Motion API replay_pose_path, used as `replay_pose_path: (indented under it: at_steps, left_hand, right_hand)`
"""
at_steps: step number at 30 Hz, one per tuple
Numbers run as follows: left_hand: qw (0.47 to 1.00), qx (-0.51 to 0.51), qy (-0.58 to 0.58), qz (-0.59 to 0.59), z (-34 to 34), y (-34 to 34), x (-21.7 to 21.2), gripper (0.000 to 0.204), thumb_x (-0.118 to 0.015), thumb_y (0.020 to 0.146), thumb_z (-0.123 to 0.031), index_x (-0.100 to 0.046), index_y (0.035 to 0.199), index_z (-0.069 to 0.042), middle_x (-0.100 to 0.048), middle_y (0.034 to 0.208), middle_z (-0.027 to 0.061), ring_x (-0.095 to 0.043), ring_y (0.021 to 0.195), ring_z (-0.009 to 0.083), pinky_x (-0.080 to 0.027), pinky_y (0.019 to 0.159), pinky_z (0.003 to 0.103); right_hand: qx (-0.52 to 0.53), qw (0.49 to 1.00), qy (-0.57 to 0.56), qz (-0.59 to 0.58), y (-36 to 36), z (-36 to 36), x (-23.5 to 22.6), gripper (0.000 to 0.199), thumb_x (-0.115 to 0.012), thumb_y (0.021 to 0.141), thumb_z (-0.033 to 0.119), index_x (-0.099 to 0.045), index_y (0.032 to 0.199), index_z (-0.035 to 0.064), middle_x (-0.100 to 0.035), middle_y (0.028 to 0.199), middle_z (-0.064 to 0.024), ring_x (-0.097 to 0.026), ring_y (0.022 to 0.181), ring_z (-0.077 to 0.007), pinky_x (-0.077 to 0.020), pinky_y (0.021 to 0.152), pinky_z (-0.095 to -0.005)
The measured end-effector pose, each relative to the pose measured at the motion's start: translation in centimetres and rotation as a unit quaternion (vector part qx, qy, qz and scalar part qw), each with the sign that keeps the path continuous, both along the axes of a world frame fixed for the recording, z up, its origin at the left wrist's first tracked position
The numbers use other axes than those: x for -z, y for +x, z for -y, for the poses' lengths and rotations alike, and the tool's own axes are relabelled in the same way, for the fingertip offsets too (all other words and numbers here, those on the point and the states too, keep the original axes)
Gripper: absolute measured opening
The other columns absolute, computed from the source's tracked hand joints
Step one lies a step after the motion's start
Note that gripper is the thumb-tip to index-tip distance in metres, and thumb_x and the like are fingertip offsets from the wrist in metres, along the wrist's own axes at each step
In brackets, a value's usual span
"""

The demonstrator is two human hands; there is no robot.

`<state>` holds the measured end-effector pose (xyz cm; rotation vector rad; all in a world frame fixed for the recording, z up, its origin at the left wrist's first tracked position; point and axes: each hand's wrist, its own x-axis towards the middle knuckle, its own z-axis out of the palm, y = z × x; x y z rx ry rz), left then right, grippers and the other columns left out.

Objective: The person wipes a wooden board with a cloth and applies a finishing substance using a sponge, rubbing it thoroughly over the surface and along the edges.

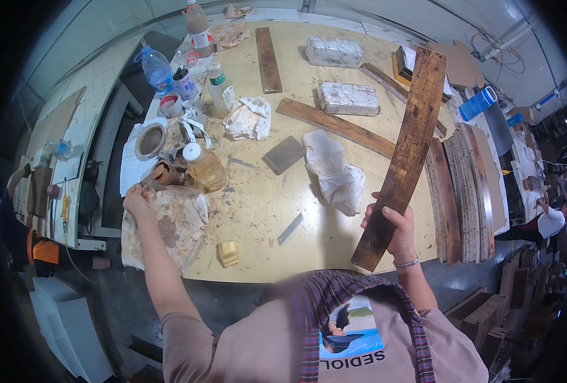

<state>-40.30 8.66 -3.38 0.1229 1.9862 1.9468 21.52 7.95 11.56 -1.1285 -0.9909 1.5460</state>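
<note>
My right hand (pixel 400 233) grips a dark brown wooden plank (pixel 406 150) near its lower end. The plank is raised at a slant over the right of the table, its surface streaked and worn. At the left my left hand (pixel 136 199) is closed at the upper corner of a stained cloth (pixel 175 217), close to a brown container (pixel 164 173); what its fingers pinch is too small to make out. Just right of that container stands a jar of amber liquid (pixel 205 167) with a white cap. A dark flat block (pixel 283 155) lies mid-table beside a crumpled white cloth (pixel 334 171).
Planks lie on the table (pixel 258 223), including one at the back (pixel 269 60) and a slanted one (pixel 334 126). Two wrapped white blocks (pixel 349 99) sit beyond. Stacked boards (pixel 468 191) stand right. A yellow sponge (pixel 228 253) and a metal blade (pixel 290 229) lie in front. Bottles (pixel 156 70) crowd the left.
</note>
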Motion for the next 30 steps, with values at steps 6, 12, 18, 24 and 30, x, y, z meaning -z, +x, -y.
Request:
replay_pose_path:
  at_steps: [6, 12, 18, 24, 30]
  left_hand:
    - [1.0, 0.021, 0.004, -0.008, 1.7, -1.3, 1.1, 0.007, -0.063, 0.091, -0.004, -0.067, 0.095, 0.0, -0.057, 0.069, 0.0008, -0.048, 0.056, 0.0092, -0.042, 0.052, 0.023]
    - [0.887, 0.099, -0.231, -0.387, -0.7, 1.1, -1.8, 0.017, -0.066, 0.088, -0.013, -0.069, 0.101, -0.002, -0.069, 0.082, 0.0093, -0.064, 0.072, 0.0188, -0.05, 0.071, 0.033]
    - [0.913, 0.109, -0.216, -0.327, -1.8, 0.0, -0.7, 0.021, -0.065, 0.091, -0.018, -0.072, 0.106, -0.005, -0.074, 0.092, 0.008, -0.07, 0.081, 0.0191, -0.052, 0.072, 0.033]
    - [0.955, 0.121, -0.122, -0.243, -0.7, -4.9, 3.6, 0.019, -0.066, 0.09, -0.01, -0.069, 0.105, 0.001, -0.072, 0.091, 0.0094, -0.069, 0.082, 0.0162, -0.053, 0.074, 0.029]
    - [0.843, 0.143, -0.295, -0.426, -0.6, 0.2, -0.5, 0.02, -0.066, 0.089, -0.019, -0.07, 0.102, -0.005, -0.073, 0.089, 0.0094, -0.069, 0.082, 0.0209, -0.051, 0.074, 0.032]
  right_hand:
    - [-0.027, 0.999, -0.023, -0.027, 0.2, -0.1, 0.0, 0.041, -0.058, 0.085, 0.014, -0.053, 0.119, -0.0098, -0.065, 0.085, -0.0168, -0.067, 0.07, -0.027, -0.0557, 0.067, -0.0371]
    - [-0.064, 0.986, -0.154, -0.021, 1.7, -1.9, 4.1, 0.037, -0.059, 0.089, 0.014, -0.057, 0.117, -0.0111, -0.067, 0.085, -0.0191, -0.069, 0.072, -0.0291, -0.0599, 0.065, -0.0402]
    - [-0.1, 0.961, -0.254, 0.056, 4.5, -5.2, 8.0, 0.03, -0.064, 0.09, 0.015, -0.061, 0.105, -0.0109, -0.069, 0.084, -0.0187, -0.07, 0.069, -0.0271, -0.0596, 0.063, -0.0384]
    - [-0.126, 0.956, -0.212, 0.157, 6.9, -6.8, 9.6, 0.042, -0.07, 0.086, 0.029, -0.066, 0.099, -0.0109, -0.07, 0.087, -0.0174, -0.069, 0.073, -0.0213, -0.0552, 0.066, -0.0308]
    - [-0.091, 0.754, -0.012, 0.651, 6.7, -7.3, 11.3, 0.037, -0.067, 0.083, 0.033, -0.069, 0.089, -0.0037, -0.069, 0.082, -0.0205, -0.067, 0.076, -0.0362, -0.0529, 0.073, -0.044]
